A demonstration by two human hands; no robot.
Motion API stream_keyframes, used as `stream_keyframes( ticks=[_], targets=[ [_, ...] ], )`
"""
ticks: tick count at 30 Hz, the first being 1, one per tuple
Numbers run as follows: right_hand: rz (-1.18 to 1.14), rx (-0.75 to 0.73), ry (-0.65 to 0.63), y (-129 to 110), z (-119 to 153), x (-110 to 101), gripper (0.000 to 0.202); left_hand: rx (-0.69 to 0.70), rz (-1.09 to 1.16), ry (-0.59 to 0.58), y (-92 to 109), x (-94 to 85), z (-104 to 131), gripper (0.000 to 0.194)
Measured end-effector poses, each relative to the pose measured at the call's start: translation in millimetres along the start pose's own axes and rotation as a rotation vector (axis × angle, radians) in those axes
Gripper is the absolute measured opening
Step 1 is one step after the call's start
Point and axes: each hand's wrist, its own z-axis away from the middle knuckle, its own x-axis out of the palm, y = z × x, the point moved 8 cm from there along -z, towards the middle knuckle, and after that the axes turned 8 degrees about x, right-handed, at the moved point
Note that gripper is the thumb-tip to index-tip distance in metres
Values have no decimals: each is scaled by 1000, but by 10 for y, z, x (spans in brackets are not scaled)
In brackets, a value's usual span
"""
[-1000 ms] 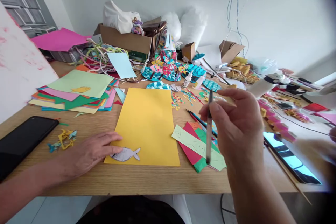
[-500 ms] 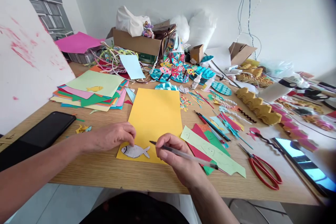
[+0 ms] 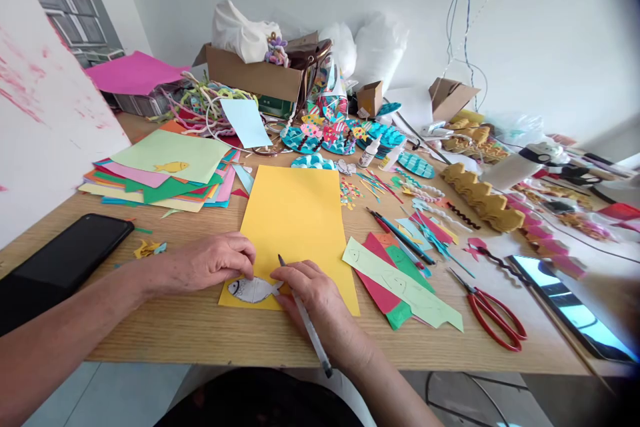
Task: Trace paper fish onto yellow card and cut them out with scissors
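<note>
A white paper fish (image 3: 253,290), with scales drawn near its head, lies at the near left of the yellow paper sheet (image 3: 295,213). My left hand (image 3: 220,263) rests there with curled fingers, its fingertips pressed on the fish's upper edge. My right hand (image 3: 320,300) holds a pen (image 3: 310,330) with a clear barrel, its dark tip angled up and away over the sheet. The fingers of that hand are at the fish's tail, partly covering it; whether they pinch it I cannot tell.
Coloured paper (image 3: 185,153) is stacked at left above a black phone (image 3: 70,253). Right of the sheet lie a green strip with drawn fish (image 3: 400,280), red-handled scissors (image 3: 495,317) and a lit tablet (image 3: 575,307). Glue bottles (image 3: 370,152) and fish crafts (image 3: 330,130) stand behind.
My right hand has moved left to the fish's tail. The pen has swung from nearly sideways to steeper, its rear end now toward me. My left hand stays on the fish; the view has shifted slightly.
</note>
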Motion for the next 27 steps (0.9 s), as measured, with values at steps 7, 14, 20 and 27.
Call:
stream_keyframes(
  ticks=[7,14,20,27],
  targets=[
    [-51,41,-10,-38,-32,69,24,-41,27,-10,29,0,17,21],
    [-74,82,11,-6,-45,103,25,-37,29,-7,22,0,18,19],
    [-63,101,30,4,-55,130,27,-24,38,-1,-14,17,36,20],
    [-46,147,43,4,-71,156,23,-20,46,-4,-50,34,57,21]
  ],
)
